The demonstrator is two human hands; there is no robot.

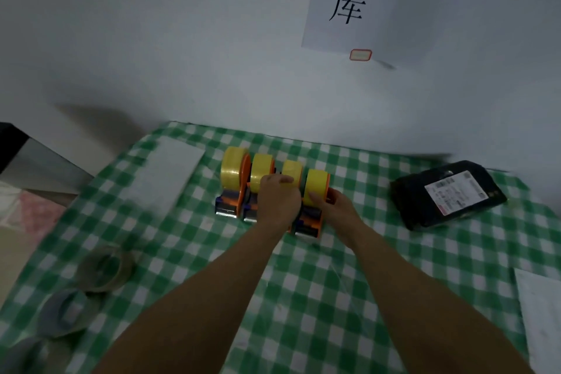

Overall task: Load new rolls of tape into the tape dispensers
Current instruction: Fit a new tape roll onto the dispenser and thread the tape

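Fingers (331, 193) of my right hand (337, 209) clasp the rightmost dispenser (311, 223) on the tabletop (318, 297), left hand (279, 200) grip indiscernible; I judge its yellow roll (315, 184) light, stiff, slick-faced, best held by the orange frame (328, 181).

Left hand (280, 202) and right hand (338, 208) hold the rightmost tape dispenser (311, 222).

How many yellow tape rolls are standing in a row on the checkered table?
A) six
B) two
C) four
C: four yellow rolls stand side by side, from the leftmost roll to the rightmost roll, each sitting in one of the orange dispensers.
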